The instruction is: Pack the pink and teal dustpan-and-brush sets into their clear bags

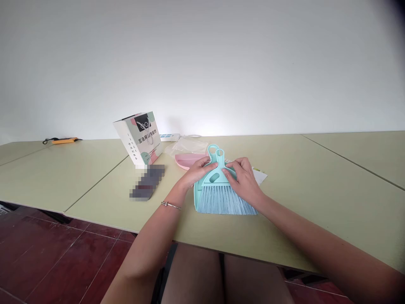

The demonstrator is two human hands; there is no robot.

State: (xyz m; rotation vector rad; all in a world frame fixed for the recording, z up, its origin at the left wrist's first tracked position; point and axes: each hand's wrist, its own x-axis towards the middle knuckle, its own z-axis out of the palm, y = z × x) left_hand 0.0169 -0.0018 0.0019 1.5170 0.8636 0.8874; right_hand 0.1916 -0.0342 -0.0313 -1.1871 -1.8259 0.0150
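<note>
A small teal hand brush [221, 196] lies nested on a matching teal dustpan [196, 194] on the pale green table [316, 190], bristles toward me. My left hand [198, 171] grips the brush's plastic head from the left, fingers curled on it. From the right, my right hand [242, 179] presses on the same head, fingers bent over the plastic. The two looped handles [217, 153] point away from me, between my hands.
A pink tray [186, 160] and a clear plastic bag [186, 146] lie just behind the brush. A printed paper bag [139, 137] stands to the left, a blurred dark object [147, 182] before it. White paper [260, 174] pokes out at right. An orange tool [63, 140] lies far left.
</note>
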